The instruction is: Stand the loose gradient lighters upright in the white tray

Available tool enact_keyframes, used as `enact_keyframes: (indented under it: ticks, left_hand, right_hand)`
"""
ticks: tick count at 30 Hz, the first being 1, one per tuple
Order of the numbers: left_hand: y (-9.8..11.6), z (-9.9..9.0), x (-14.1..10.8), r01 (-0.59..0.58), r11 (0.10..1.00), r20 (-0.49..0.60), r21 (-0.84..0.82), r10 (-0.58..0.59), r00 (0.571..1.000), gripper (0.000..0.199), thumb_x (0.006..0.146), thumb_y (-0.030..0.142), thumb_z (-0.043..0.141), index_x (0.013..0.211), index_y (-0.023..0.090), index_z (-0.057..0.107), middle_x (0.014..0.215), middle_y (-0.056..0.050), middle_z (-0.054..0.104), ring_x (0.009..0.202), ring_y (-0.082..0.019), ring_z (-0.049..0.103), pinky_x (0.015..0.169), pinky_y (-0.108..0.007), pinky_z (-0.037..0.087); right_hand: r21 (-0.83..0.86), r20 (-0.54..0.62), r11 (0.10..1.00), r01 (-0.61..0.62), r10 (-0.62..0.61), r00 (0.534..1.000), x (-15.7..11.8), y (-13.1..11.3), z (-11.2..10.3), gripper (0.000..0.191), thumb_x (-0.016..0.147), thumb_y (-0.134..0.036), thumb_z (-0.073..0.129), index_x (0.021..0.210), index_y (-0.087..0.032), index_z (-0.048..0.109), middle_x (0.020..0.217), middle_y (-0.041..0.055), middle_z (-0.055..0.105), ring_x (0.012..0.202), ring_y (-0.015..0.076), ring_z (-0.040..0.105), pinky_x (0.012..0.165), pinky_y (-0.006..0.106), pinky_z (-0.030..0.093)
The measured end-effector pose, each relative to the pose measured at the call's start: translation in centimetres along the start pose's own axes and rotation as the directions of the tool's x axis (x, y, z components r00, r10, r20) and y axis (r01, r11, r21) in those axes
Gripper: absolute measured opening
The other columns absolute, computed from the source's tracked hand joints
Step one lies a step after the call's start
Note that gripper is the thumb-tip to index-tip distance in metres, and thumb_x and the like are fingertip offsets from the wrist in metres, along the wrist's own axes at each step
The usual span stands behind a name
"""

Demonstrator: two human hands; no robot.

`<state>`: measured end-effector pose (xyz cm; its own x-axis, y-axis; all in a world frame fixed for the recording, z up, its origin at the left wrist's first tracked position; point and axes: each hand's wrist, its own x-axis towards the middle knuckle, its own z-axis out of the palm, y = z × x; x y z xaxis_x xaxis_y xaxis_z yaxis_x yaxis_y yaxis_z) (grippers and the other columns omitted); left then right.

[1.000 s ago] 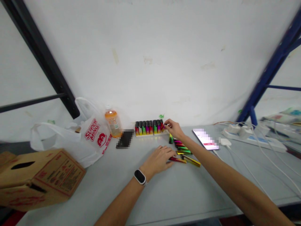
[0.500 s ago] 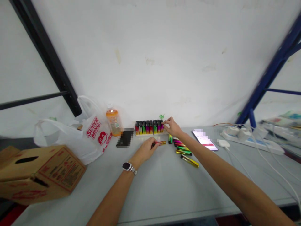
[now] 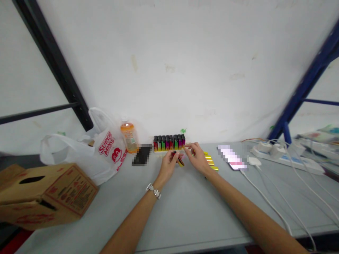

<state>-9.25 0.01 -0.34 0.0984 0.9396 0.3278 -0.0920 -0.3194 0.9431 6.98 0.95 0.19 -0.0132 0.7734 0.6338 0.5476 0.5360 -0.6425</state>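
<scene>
Rows of upright lighters with black tops and shiny coloured bodies stand in a low white tray near the wall. Just in front of them my left hand pinches a lighter with a dark top and a yellow lower end. My right hand is beside the tray's right end, thumb and fingertips bent close together; whether they hold anything is too small to tell. Several loose lighters lie on the table to its right, partly covered by that hand.
On the left are a cardboard box, a white plastic bag, an orange bottle and a flat black object. A phone, a power strip and white cables lie on the right.
My right hand has come down from the lighters in the tray and now covers part of the loose ones. My left hand has turned, tilting its lighter downward.
</scene>
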Motion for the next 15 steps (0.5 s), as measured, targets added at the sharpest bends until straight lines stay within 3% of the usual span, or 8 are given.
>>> enact_keyframes:
  ticks: [3,7,11,15]
  left_hand:
    - [0.1,0.7,-0.4,-0.006,0.997,0.047,-0.074,0.009,0.999,0.047,0.081,0.064,0.061,0.089,0.018,0.053,0.067,0.002,0.059,0.060,-0.011,0.059,0.060,-0.024,0.050]
    - [0.4,1.1,-0.8,0.008,0.999,0.047,-0.034,-0.007,0.999,0.048,0.083,0.065,0.057,0.091,0.018,0.053,0.060,0.009,0.043,0.044,-0.006,0.038,0.043,-0.018,0.032]
    - [1.1,1.2,-1.0,-0.036,0.994,0.001,0.102,0.036,0.999,0.047,0.085,0.060,0.055,0.076,0.015,0.059,0.056,0.006,0.043,0.050,-0.007,0.036,0.048,-0.020,0.029]
    - [1.4,1.4,-1.1,-0.020,0.958,-0.113,0.286,0.054,0.992,0.045,0.082,0.051,0.056,0.053,0.017,0.049,0.050,0.003,0.044,0.051,-0.009,0.038,0.052,-0.023,0.029]
  right_hand:
    - [0.035,-0.005,0.999,-0.003,0.003,1.000,-1.3,-1.0,-0.2,0.023,0.094,-0.036,0.051,0.097,-0.019,0.067,0.087,0.0044,0.056,0.069,0.0161,0.052,0.067,0.031,0.045]
    - [0.091,0.029,0.996,-0.001,-0.002,1.000,-2.0,-1.4,-0.4,0.023,0.094,-0.036,0.051,0.089,-0.020,0.066,0.081,0.0033,0.059,0.069,0.0162,0.053,0.066,0.029,0.043]
    - [0.142,0.071,0.988,-0.059,0.049,0.996,-2.3,-1.4,-0.2,0.023,0.092,-0.035,0.051,0.081,-0.020,0.064,0.075,0.0020,0.062,0.067,0.0163,0.053,0.062,0.028,0.040]
    - [0.173,0.105,0.979,-0.107,0.089,0.990,-2.4,-1.3,0.0,0.023,0.092,-0.035,0.050,0.078,-0.021,0.063,0.069,0.0004,0.060,0.064,0.0163,0.052,0.060,0.027,0.039]
